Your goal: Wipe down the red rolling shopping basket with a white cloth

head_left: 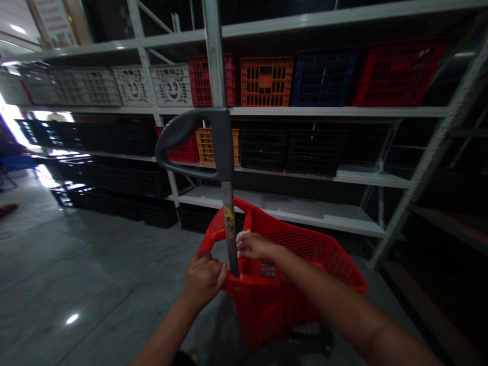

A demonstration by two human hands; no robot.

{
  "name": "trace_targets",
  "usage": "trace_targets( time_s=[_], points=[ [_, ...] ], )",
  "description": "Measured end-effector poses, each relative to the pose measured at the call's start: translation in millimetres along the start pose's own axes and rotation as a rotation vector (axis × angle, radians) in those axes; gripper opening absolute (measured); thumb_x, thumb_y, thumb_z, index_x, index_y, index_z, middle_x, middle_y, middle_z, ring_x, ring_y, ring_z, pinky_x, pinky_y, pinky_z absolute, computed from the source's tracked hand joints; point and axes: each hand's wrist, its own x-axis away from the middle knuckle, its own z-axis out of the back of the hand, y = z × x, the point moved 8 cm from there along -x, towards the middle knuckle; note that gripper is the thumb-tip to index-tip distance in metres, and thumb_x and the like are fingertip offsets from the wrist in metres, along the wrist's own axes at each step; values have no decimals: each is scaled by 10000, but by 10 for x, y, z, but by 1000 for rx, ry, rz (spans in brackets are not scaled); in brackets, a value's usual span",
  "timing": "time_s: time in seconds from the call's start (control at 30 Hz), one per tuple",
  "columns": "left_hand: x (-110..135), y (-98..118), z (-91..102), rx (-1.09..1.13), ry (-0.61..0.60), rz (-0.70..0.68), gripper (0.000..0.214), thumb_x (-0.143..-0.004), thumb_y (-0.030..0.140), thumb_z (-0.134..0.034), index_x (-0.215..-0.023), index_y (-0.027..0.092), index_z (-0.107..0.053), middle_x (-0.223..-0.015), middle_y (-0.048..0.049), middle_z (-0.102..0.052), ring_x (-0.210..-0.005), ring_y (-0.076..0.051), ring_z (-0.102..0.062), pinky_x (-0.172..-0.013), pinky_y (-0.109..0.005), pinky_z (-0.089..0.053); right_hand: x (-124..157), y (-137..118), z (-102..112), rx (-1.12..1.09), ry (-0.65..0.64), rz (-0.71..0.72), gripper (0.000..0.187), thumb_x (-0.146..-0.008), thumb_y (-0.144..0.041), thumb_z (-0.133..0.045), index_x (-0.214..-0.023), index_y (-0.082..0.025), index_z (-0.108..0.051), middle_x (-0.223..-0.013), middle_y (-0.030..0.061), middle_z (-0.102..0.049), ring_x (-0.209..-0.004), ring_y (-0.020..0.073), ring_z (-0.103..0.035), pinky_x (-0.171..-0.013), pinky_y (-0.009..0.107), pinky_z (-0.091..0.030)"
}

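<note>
A red plastic shopping basket [305,254] on wheels stands on the floor in front of me, its grey pull handle [179,137] raised on a metal bar [230,223]. My left hand [204,278] is closed over the basket's near rim, just left of the bar. My right hand [254,246] reaches inside the basket, fingers curled on something white [242,237] that I cannot make out.
White metal shelving [335,112] runs across the view, holding white, red, orange, blue and black plastic crates [266,81]. More black crates [114,198] are stacked low at the left. A shelf upright [419,173] slants at the right. Grey polished floor [76,264] spreads to the left.
</note>
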Motion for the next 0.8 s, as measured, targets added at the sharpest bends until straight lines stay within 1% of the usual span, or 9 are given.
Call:
trace_targets(
  time_s=[0.1, 0.17, 0.27, 0.43, 0.5, 0.57, 0.67, 0.73, 0.8],
  points=[
    [18, -1, -12, 8, 4, -13, 291, -792, 240, -446, -512, 197, -511, -495, 12, -529, -576, -124, -495, -743, -303, -396, -116, 137, -67, -25, -16, -14, 101, -665, -131, -637, -716, -208, -679, -741, -23, -643, -753, 122, -590, -707, 208, -428],
    [26, -9, -21, 11, 5, -14, 276, -787, 232, -453, -520, 196, -517, -500, 9, -532, -589, -128, -495, -750, -307, -395, -207, 258, -16, 33, 70, -120, 81, -679, -123, -617, -697, -181, -671, -723, 7, -643, -730, 140, -584, -690, 235, -429],
    [31, -25, -23, 22, 2, -3, 280, -789, 221, -445, -521, 191, -518, -500, 5, -531, -583, -128, -485, -750, -315, -392, -194, 269, 0, 64, 142, -223, 113, -670, -98, -594, -726, -166, -664, -744, 29, -645, -710, 154, -578, -657, 252, -427],
    [37, -27, -6, 65, -9, 8, 290, -791, 219, -436, -515, 187, -520, -501, 3, -541, -578, -124, -478, -756, -313, -390, 26, 161, -202, -120, -43, -239, 83, -604, -124, -647, -648, -192, -664, -627, -22, -622, -579, 116, -556, -521, 199, -396],
    [34, -24, 3, 73, -7, 8, 290, -790, 217, -438, -513, 188, -521, -501, 5, -544, -578, -122, -480, -755, -309, -389, 16, 257, -145, -136, -17, -313, 64, -599, -125, -651, -627, -180, -663, -592, -25, -610, -547, 108, -544, -492, 191, -378],
    [26, -19, 7, 73, -5, 2, 288, -788, 214, -443, -512, 188, -521, -497, 7, -540, -578, -120, -482, -760, -307, -387, -53, 396, -28, -97, 57, -407, 63, -600, -98, -639, -592, -160, -651, -567, -19, -598, -537, 107, -535, -490, 193, -367],
    [13, -16, 0, 58, -6, -8, 287, -788, 222, -447, -512, 189, -521, -491, 7, -535, -579, -121, -486, -749, -305, -388, -134, 474, 80, -54, 118, -451, 80, -609, -83, -625, -564, -148, -638, -548, -16, -586, -532, 103, -523, -503, 199, -360],
    [14, -20, -7, 46, -5, -8, 289, -789, 228, -446, -513, 189, -522, -493, 6, -538, -583, -124, -488, -732, -303, -388, -109, 409, -7, -105, 25, -414, 64, -619, -112, -631, -575, -156, -644, -521, -28, -572, -497, 91, -506, -485, 191, -351],
    [23, -25, -13, 42, 1, -5, 291, -787, 227, -449, -507, 189, -519, -490, 7, -535, -582, -125, -486, -730, -303, -388, -11, 284, -201, -193, -171, -364, 30, -638, -161, -637, -616, -164, -658, -508, -36, -564, -463, 79, -490, -458, 181, -337]
  ],
)
